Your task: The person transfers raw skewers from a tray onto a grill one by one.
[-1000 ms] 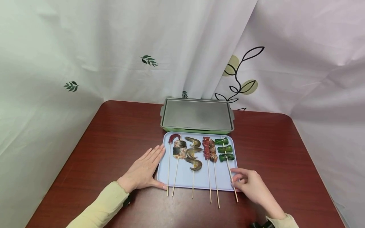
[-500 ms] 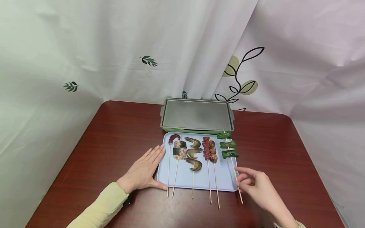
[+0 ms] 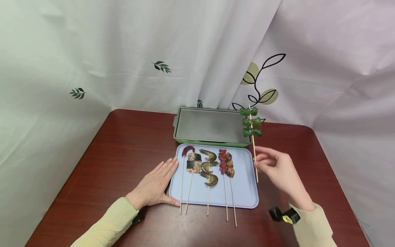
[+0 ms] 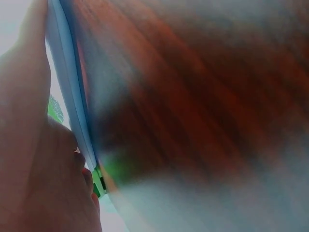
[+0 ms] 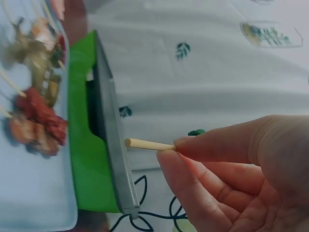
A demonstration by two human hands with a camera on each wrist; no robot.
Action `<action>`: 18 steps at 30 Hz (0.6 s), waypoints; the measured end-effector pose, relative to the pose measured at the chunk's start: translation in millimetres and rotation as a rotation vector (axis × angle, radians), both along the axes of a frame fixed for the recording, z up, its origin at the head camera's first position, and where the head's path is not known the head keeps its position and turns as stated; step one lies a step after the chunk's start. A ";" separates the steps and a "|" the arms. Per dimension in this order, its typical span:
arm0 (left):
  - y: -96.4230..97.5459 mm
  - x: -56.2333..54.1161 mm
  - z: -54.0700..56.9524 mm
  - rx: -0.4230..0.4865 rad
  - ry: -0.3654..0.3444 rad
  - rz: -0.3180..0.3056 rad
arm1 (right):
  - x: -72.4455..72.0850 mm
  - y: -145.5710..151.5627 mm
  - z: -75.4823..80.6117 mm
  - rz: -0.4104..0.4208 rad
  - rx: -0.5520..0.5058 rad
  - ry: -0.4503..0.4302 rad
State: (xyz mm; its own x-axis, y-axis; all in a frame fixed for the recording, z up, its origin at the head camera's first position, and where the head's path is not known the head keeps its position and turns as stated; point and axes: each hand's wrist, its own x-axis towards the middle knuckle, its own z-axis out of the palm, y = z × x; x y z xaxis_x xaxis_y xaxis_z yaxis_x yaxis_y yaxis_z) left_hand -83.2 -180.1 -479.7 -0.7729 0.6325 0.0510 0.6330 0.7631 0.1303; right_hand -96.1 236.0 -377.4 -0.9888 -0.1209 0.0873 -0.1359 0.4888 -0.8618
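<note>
White fabric curtain with printed leaf sprigs [image 3: 139,41] hangs behind and around; below it, dark red-brown wooden table [image 3: 102,151], rounded far corners, surface running wide to left and right. Low griddle with grey flat top and green base [image 3: 213,125] sits at the far edge, just beyond a pale blue rectangular tray [image 3: 248,187]. 5 food skewers on the tray, left to right: red curled tentacle [image 3: 188,150], dark-skinned fish chunks [image 3: 193,166], grey-brown shrimp [image 3: 210,180], red meat [image 3: 223,163], brown meat [image 3: 230,164]. Their sticks overhang the near edge. Bare blue strip along the right rim.

Left hand [image 3: 154,187]: fingers straight, laid along the tray's left edge, thumb at the near corner. Right hand [image 3: 280,168]: thumb and fingers pinch the wooden skewer with 3 green pepper pieces [image 3: 252,132] low on its stick. From my angle its pieces overlap the griddle's right end; gap cannot be judged.

Against 0.5 s ago: pepper skewer and right hand farther forward, stick's butt now beyond the tray's near edge. Left hand unchanged.
</note>
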 end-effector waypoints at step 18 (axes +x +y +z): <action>-0.4 -0.2 -1.3 0.000 -0.030 0.006 | -80.8 -3.1 -35.1 -0.013 -0.065 -0.291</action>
State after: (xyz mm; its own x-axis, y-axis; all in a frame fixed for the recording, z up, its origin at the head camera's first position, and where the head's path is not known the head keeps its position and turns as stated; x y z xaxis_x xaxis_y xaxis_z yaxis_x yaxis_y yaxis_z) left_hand -83.3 -180.5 -481.0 -0.7777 0.6280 0.0281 0.6244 0.7667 0.1493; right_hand -176.9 232.9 -412.4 -0.9748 -0.1119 -0.1931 0.1274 0.4312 -0.8932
